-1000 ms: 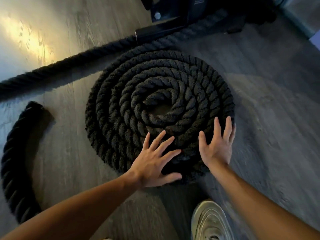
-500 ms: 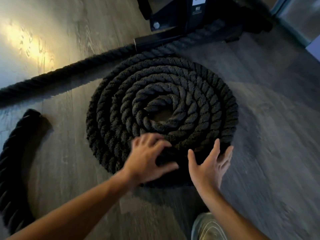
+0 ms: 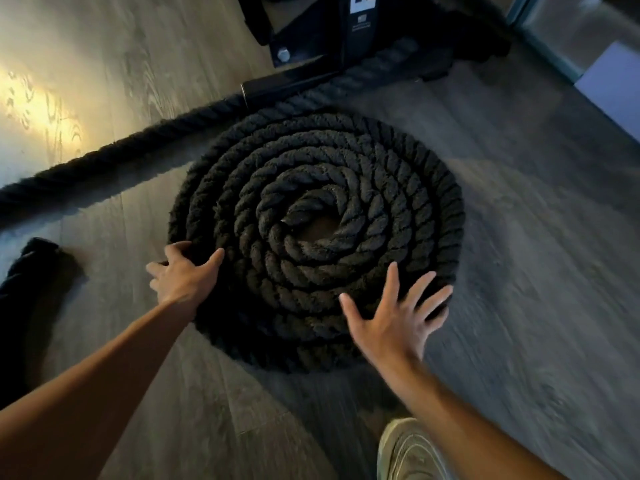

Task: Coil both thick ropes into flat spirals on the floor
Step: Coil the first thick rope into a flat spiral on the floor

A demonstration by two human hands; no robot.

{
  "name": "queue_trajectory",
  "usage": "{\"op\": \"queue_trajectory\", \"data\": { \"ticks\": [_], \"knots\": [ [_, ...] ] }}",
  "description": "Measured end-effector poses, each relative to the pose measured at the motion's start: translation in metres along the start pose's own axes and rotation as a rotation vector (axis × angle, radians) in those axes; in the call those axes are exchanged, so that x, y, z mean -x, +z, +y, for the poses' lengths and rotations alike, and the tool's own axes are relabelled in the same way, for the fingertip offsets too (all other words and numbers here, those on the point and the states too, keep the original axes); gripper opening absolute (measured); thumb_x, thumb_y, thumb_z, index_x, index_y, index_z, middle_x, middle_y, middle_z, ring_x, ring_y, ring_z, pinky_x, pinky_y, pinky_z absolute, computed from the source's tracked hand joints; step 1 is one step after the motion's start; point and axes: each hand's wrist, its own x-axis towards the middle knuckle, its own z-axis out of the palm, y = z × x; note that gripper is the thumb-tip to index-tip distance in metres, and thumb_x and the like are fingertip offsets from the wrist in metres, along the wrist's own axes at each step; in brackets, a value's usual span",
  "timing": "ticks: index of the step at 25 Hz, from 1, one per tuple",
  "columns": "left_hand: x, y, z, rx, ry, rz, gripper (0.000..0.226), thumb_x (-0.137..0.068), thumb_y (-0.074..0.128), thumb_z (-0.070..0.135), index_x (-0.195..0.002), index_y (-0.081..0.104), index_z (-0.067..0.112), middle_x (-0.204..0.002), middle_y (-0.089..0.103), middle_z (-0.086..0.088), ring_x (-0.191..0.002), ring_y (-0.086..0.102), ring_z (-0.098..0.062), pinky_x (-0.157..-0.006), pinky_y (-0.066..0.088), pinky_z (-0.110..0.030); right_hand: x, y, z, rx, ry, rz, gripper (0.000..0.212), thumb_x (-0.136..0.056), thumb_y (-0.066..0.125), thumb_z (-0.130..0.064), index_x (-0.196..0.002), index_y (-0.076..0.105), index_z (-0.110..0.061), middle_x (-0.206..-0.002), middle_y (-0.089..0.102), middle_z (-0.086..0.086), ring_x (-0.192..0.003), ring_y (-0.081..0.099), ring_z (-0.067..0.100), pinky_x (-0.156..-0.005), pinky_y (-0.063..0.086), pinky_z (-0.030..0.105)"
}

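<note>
Sitting just in front of the spiral [image 3: 311, 237] on the floor [image 3: 526, 278] is one shoe [image 3: 408, 452]. Two hands are at the spiral's near edge. The left hand [image 3: 183, 277] curls round its outer ring. The right hand [image 3: 391, 323] is spread wide and flat on it. This one rope looks all wound up, so I think half the job is done. One loose rope [image 3: 20, 299] lies left of the spiral, not coiled yet. One straight rope [image 3: 121, 157] runs behind the spiral toward one black frame [image 3: 311, 39]. I cannot tell which rope it belongs to.
</note>
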Motion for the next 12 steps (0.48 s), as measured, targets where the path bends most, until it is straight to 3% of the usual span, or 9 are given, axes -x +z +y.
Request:
{"op": "queue_trajectory", "data": {
  "ticks": [3, 5, 7, 9, 10, 12],
  "knots": [
    [0.035, 0.003, -0.004, 0.091, 0.091, -0.11, 0.049, -0.088, 0.064, 0.061, -0.122, 0.055, 0.026, -0.125, 0.035, -0.011, -0.105, 0.056, -0.04, -0.102, 0.047, -0.044, -0.056, -0.029, 0.05, 0.143, -0.078, 0.037, 0.108, -0.07, 0.017, -0.095, -0.156, -0.002, -0.033, -0.162, -0.008, 0.024, -0.144, -0.015, 0.052, -0.113, 0.006, 0.067],
    [0.069, 0.02, -0.01, 0.038, 0.32, -0.148, 0.043, -0.094, 0.057, 0.058, -0.123, 0.053, 0.028, -0.115, 0.042, -0.007, -0.094, 0.06, -0.038, -0.089, 0.05, -0.042, -0.106, -0.057, 0.089, 0.18, -0.114, -0.024, 0.106, -0.065, 0.023, -0.099, -0.153, -0.002, -0.044, -0.164, -0.01, 0.012, -0.147, -0.017, 0.044, -0.115, 0.005, 0.064],
    [0.084, 0.028, -0.011, 0.049, 0.481, -0.157, 0.04, -0.096, 0.055, 0.055, -0.125, 0.048, 0.027, -0.1, 0.058, -0.003, -0.085, 0.061, -0.03, -0.076, 0.044, -0.038, -0.142, -0.091, 0.107, 0.092, -0.044, -0.103, 0.098, -0.067, 0.039, -0.094, -0.15, 0.01, -0.05, -0.166, -0.006, 0.002, -0.149, -0.015, 0.037, -0.118, 0.005, 0.062],
    [0.064, 0.029, -0.003, 0.066, 0.48, -0.149, 0.046, -0.095, 0.06, 0.051, -0.129, 0.046, 0.024, -0.091, 0.066, -0.002, -0.083, 0.063, -0.027, -0.073, 0.045, -0.038, -0.148, -0.11, 0.105, -0.065, 0.079, 0.013, 0.085, -0.075, 0.051, -0.08, -0.147, 0.031, -0.042, -0.165, 0.006, 0.003, -0.15, -0.004, 0.036, -0.117, 0.008, 0.061],
    [0.048, 0.027, 0.006, 0.092, 0.426, -0.15, 0.052, -0.092, 0.063, 0.053, -0.132, 0.047, 0.023, -0.097, 0.068, -0.005, -0.087, 0.065, -0.028, -0.077, 0.049, -0.04, -0.138, -0.108, 0.097, -0.107, 0.106, 0.081, 0.081, -0.077, 0.052, -0.076, -0.146, 0.035, -0.038, -0.164, 0.01, 0.006, -0.15, -0.001, 0.037, -0.117, 0.009, 0.062],
    [0.012, 0.026, 0.028, 0.202, 0.314, -0.14, 0.068, -0.082, 0.058, 0.068, -0.135, 0.049, 0.026, -0.114, 0.068, -0.01, -0.101, 0.067, -0.033, -0.09, 0.054, -0.049, -0.095, -0.082, 0.068, -0.13, 0.068, 0.066, 0.087, -0.075, 0.047, -0.08, -0.149, 0.025, -0.04, -0.165, -0.001, 0.008, -0.149, -0.008, 0.041, -0.115, 0.002, 0.067]
  ]
}}
